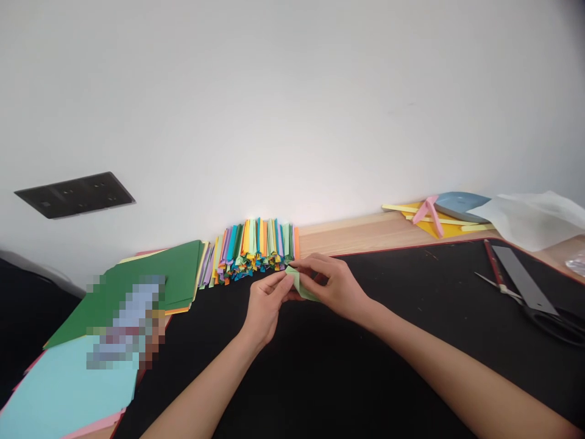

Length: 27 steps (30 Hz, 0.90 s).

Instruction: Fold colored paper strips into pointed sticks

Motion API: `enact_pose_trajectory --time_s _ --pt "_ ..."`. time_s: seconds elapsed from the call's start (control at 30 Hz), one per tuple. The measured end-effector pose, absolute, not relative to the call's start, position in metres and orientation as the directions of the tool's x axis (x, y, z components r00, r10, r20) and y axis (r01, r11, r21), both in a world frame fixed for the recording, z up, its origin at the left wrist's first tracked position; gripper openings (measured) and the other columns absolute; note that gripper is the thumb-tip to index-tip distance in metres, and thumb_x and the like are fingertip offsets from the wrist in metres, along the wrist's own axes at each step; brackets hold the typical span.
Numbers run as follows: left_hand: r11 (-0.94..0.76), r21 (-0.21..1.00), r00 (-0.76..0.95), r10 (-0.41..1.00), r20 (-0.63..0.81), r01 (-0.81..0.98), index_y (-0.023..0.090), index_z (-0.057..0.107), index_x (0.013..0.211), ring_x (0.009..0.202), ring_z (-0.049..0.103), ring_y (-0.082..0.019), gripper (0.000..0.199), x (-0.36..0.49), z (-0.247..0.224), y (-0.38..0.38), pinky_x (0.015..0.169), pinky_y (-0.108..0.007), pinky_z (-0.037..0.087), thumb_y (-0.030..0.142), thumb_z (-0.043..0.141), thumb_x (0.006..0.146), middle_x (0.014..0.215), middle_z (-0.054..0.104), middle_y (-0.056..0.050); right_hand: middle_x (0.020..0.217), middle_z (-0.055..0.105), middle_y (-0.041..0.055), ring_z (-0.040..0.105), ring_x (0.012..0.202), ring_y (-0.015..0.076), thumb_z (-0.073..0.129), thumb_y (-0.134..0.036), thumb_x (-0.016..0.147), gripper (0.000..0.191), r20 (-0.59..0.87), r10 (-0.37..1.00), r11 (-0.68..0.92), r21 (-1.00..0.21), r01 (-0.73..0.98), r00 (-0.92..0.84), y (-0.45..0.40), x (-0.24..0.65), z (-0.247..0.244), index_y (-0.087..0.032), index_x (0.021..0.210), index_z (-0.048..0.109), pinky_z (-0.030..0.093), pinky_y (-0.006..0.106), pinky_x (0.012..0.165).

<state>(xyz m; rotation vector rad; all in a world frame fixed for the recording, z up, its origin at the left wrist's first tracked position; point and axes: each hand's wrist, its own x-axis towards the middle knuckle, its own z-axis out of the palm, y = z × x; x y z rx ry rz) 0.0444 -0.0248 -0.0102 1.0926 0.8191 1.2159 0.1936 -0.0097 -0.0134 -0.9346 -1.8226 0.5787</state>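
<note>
A small folded piece of light green paper (pixel 305 289) is held up between my two hands, above the black mat (pixel 347 372). My left hand (pixel 267 302) pinches its left side between thumb and fingers. From the right, my right hand (pixel 336 283) grips the upper and right part, its fingers curled around the edge. Part of the paper is hidden behind my fingers. Just beyond the hands, a row of folded paper strips (pixel 256 244) in many colours stands packed along the wall.
Coloured paper sheets (pixel 150 268) lie stacked at left, partly under a blurred patch, with light blue sheets (pixel 77 384) nearer. At right are scissors (pixel 548 320), a metal ruler (pixel 523 277) and a dark red pen-like tool (pixel 494 262). Behind them sits a blue plate (pixel 461 202).
</note>
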Motion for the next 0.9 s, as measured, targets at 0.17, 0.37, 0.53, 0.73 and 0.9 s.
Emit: enact_pose_trajectory --time_s 0.17,0.37,0.53,0.73,0.9 --pt "-0.019 0.947 0.129 0.990 0.063 -0.320 0.012 0.073 0.085 0.068 0.060 -0.014 0.021 0.0440 -0.0106 -0.0231 0.064 -0.029 0.053 0.027 0.071 0.071 0.078 0.068 -0.007 0.083 0.065 0.0048 0.060 0.073 0.0147 0.058 -0.022 0.077 0.018 0.366 0.906 0.413 -0.873 0.260 -0.211 -0.0118 0.1933 -0.0074 -0.017 0.092 0.066 0.046 0.021 0.054" --pt "-0.012 0.948 0.092 0.995 0.044 -0.317 0.013 0.073 0.082 0.068 0.059 -0.013 0.018 0.0424 -0.0111 -0.0227 0.064 -0.027 0.052 0.025 0.072 0.069 0.077 0.067 -0.005 0.074 0.064 0.0033 0.059 0.067 0.0135 0.064 -0.033 0.073 0.019 0.181 0.953 0.209 -0.973 0.097 -0.242 -0.0064 0.1963 -0.0072 -0.014 0.079 0.061 0.048 0.025 0.062" --pt "0.015 0.956 0.086 0.996 0.010 -0.292 0.012 0.072 0.081 0.066 0.060 -0.013 0.019 0.0414 -0.0115 -0.0230 0.062 -0.025 0.051 0.025 0.074 0.067 0.073 0.068 -0.006 0.071 0.065 0.0035 0.057 0.061 0.0121 0.067 -0.040 0.070 0.028 0.083 0.933 0.102 -0.994 0.035 -0.349 -0.0063 0.1980 -0.0085 -0.013 0.077 0.064 0.044 0.024 0.057" --pt "0.010 0.955 0.095 0.995 0.019 -0.297 0.012 0.071 0.079 0.058 0.059 -0.011 0.017 0.0417 -0.0139 -0.0236 0.060 -0.025 0.051 0.026 0.073 0.069 0.066 0.066 -0.003 0.064 0.062 0.0006 0.054 0.056 0.0100 0.068 -0.042 0.069 0.028 0.118 0.948 0.132 -0.991 0.028 -0.295 -0.0074 0.1965 -0.0111 -0.015 0.071 0.062 0.042 0.022 0.052" --pt "-0.007 0.954 0.090 0.995 0.035 -0.298 0.012 0.070 0.072 0.057 0.059 -0.012 0.015 0.0420 -0.0134 -0.0220 0.060 -0.026 0.050 0.026 0.073 0.067 0.062 0.065 -0.002 0.064 0.062 0.0005 0.054 0.055 0.0099 0.068 -0.044 0.068 0.030 0.130 0.946 0.145 -0.989 0.027 -0.298 -0.0093 0.1976 -0.0079 -0.014 0.072 0.063 0.042 0.023 0.052"
